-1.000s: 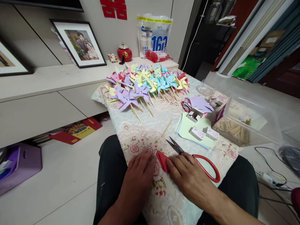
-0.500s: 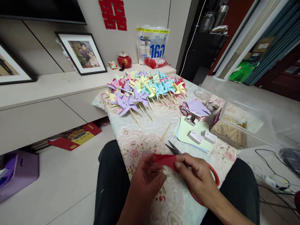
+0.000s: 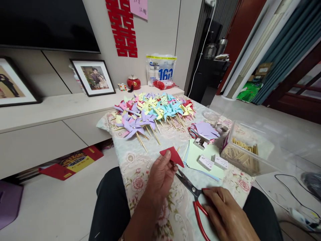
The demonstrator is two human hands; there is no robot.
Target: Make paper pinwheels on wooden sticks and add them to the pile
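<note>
Your left hand has the folded red paper pinched between thumb and fingertips, held up just above the floral tablecloth, point facing away from you. Your right hand is down on the red-handled scissors – fingers curled over the handle loops, blades lying shut on the cloth and aimed toward the paper. Whether your fingers are through the loops yet, I cannot tell.

Get thumb and fingers seated properly in those loops before you lift. Keep the pinch on the triangle near its lower edge, so your fingertips stay out of the blade path, and hold the layers squeezed flat so they do not slip apart under a cut. Bring the paper low and steady – let the scissors come to it rather than chasing it in the air.

Around you: the heap of finished pinwheels at the far end of the cloth, the pale green sheets with small paper boxes on them just right of the triangle, and the clear tub of wooden sticks beyond.

Writing to read: the white bag by the wall shows a large "160"; the big red paper cutout on the wall is a double-happiness character. The pink note above it is too small to read
</note>
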